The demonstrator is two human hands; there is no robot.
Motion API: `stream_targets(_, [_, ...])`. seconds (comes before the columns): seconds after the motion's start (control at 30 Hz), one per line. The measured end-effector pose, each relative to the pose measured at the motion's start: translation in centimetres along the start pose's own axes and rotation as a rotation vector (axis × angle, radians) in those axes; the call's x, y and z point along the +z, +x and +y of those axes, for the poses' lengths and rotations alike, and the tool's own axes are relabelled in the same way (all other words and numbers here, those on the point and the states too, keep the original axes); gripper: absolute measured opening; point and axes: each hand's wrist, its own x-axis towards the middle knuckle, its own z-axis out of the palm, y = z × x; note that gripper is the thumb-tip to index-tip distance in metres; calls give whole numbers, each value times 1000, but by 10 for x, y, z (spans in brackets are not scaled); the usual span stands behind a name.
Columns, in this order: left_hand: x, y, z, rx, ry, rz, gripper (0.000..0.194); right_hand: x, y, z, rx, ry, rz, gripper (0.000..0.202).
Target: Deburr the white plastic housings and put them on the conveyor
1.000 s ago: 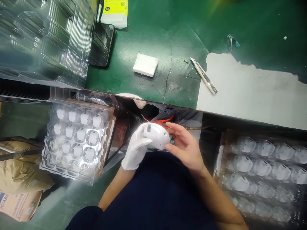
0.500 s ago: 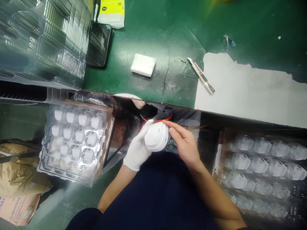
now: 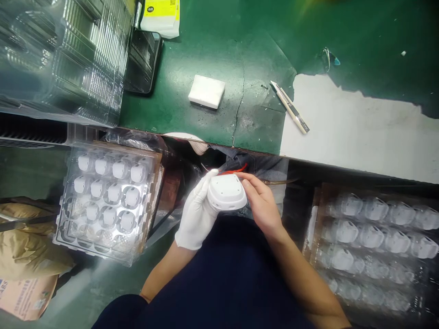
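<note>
Scuffed green worktop [image 3: 212, 55] lies beyond the gloved left hand [image 3: 196, 214], which I watch clasping a smooth, rounded white shell [image 3: 227, 192], while the bare right hand [image 3: 263, 205] bends its fingers at the shell's edge, whether gripping I cannot tell.

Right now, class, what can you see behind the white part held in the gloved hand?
Past the upper edge of the white part, a red item and dark fabric show. The part's underside and some fingers of the gloved left hand are covered.
</note>
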Motion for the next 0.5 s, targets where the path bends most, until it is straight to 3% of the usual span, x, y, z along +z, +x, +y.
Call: stream_targets(0.5, [-4, -5, 1, 83, 55, -10, 36, 6, 0, -7, 8, 61, -3, 34])
